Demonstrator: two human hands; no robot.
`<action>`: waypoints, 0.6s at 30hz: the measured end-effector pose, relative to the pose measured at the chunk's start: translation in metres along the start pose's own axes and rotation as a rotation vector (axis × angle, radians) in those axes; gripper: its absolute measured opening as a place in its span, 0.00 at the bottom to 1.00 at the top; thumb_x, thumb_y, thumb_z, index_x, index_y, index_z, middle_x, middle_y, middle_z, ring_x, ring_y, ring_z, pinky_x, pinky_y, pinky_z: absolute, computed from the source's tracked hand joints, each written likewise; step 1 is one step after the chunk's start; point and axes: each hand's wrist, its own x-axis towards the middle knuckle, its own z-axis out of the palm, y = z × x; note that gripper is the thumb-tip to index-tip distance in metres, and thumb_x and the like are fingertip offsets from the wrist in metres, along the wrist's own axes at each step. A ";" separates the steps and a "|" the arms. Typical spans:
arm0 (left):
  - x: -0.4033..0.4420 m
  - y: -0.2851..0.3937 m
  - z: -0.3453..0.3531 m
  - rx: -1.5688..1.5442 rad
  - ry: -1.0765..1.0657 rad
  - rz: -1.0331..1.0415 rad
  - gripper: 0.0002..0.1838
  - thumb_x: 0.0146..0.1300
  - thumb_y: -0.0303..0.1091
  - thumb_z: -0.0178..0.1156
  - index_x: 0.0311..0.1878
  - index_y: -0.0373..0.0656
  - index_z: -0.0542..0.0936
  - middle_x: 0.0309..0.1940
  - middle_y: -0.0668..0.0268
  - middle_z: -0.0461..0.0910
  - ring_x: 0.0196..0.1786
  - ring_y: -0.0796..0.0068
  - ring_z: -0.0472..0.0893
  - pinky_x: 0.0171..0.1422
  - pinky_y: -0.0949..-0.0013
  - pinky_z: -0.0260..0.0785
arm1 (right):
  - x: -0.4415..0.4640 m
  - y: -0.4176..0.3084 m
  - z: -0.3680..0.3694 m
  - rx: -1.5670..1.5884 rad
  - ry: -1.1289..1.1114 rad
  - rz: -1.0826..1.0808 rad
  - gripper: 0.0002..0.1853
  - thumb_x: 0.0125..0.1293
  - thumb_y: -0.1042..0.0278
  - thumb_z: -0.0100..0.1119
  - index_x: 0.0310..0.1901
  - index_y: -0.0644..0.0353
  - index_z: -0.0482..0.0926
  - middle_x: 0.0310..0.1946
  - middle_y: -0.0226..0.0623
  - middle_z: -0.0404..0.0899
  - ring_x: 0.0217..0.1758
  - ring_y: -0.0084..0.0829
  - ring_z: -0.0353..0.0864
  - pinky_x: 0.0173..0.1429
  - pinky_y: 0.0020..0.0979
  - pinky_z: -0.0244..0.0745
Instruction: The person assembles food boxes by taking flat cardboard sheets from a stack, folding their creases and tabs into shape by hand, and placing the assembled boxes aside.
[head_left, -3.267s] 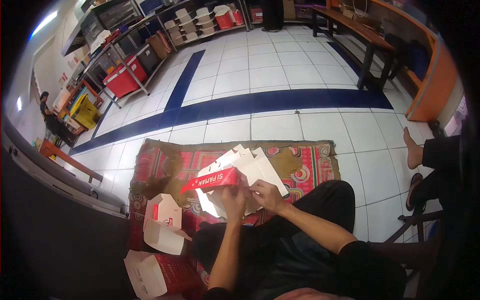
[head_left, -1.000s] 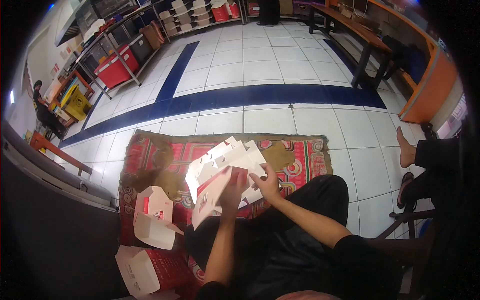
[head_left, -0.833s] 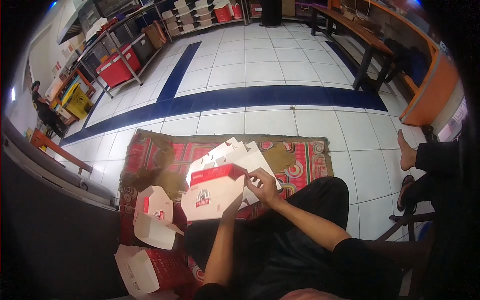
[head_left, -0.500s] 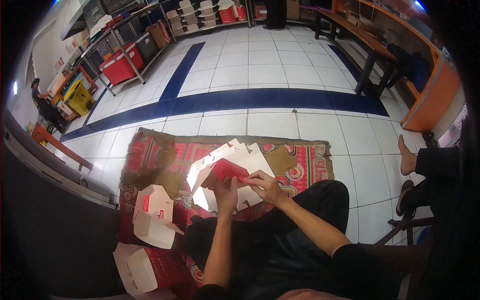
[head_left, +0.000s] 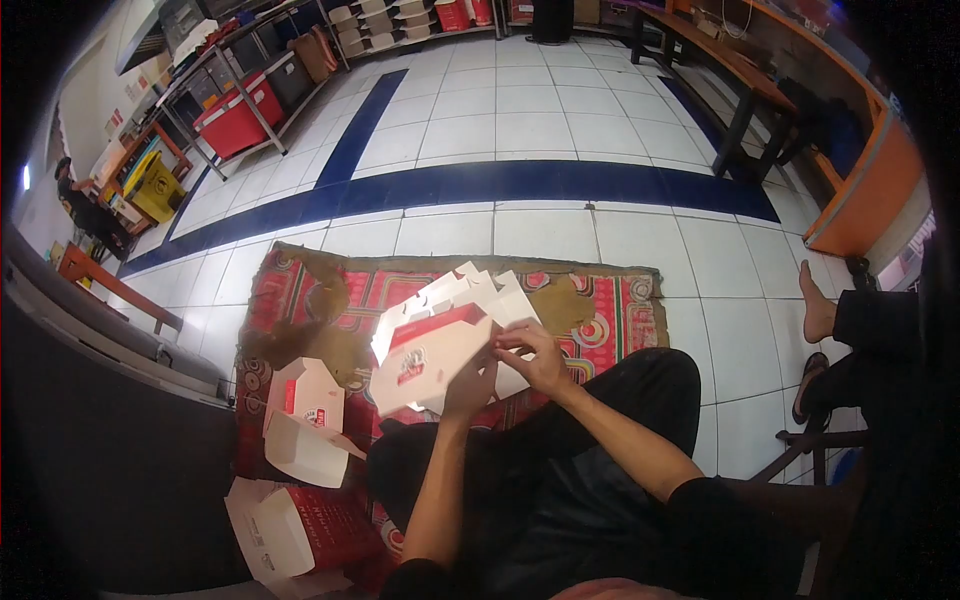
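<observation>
A partly folded cardboard food box [head_left: 428,362], pale outside with a printed logo and red inside, is held up over my lap. My left hand [head_left: 470,393] grips its right lower side, with the fingers partly hidden by the box. At the box's right corner, my right hand [head_left: 537,357] pinches the edge between thumb and fingers. Beneath and behind the box lies a pile of flat white box blanks [head_left: 515,305] with notched edges.
A worn red patterned mat [head_left: 640,335] lies under me. At its left are a half-folded box [head_left: 308,455] and red-and-white cartons [head_left: 325,525]. A dark panel [head_left: 110,430] stands left. Another person's bare foot [head_left: 818,310] is at right, near a wooden bench [head_left: 715,55].
The held box has tilted, so its printed outer panel now faces me instead of its red inside. Both hands stay at its right side. The view has shifted slightly.
</observation>
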 end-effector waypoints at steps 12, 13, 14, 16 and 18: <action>-0.008 0.009 -0.015 0.440 -0.122 0.107 0.29 0.70 0.31 0.60 0.75 0.39 0.78 0.61 0.36 0.85 0.63 0.31 0.84 0.69 0.40 0.75 | 0.020 0.021 -0.022 -0.331 -0.130 -0.062 0.16 0.83 0.64 0.59 0.63 0.61 0.85 0.65 0.55 0.82 0.61 0.44 0.88 0.63 0.44 0.84; -0.005 0.010 -0.017 0.445 -0.122 0.114 0.29 0.70 0.31 0.60 0.75 0.39 0.78 0.61 0.36 0.85 0.63 0.31 0.84 0.69 0.40 0.75 | 0.020 0.027 -0.022 -0.330 -0.124 -0.067 0.16 0.83 0.64 0.59 0.63 0.61 0.85 0.65 0.55 0.82 0.61 0.44 0.88 0.63 0.44 0.84; -0.005 0.010 -0.020 0.458 -0.149 0.107 0.29 0.71 0.31 0.60 0.75 0.39 0.78 0.58 0.37 0.86 0.61 0.32 0.85 0.69 0.41 0.76 | 0.019 0.035 -0.022 -0.249 -0.178 0.028 0.15 0.84 0.63 0.59 0.63 0.61 0.84 0.61 0.54 0.84 0.59 0.43 0.89 0.62 0.43 0.85; -0.003 0.017 -0.025 0.472 -0.180 0.106 0.28 0.72 0.31 0.59 0.74 0.39 0.78 0.56 0.38 0.88 0.60 0.33 0.86 0.68 0.43 0.76 | 0.021 0.054 -0.022 -0.170 -0.224 0.121 0.15 0.85 0.62 0.58 0.62 0.61 0.84 0.57 0.52 0.86 0.57 0.41 0.89 0.61 0.42 0.86; -0.002 0.023 -0.030 0.209 -0.109 -0.109 0.24 0.74 0.29 0.61 0.72 0.39 0.79 0.49 0.43 0.90 0.53 0.40 0.90 0.62 0.48 0.79 | 0.026 0.059 -0.023 0.016 0.011 0.345 0.14 0.89 0.60 0.53 0.61 0.60 0.82 0.53 0.41 0.89 0.55 0.34 0.90 0.58 0.39 0.88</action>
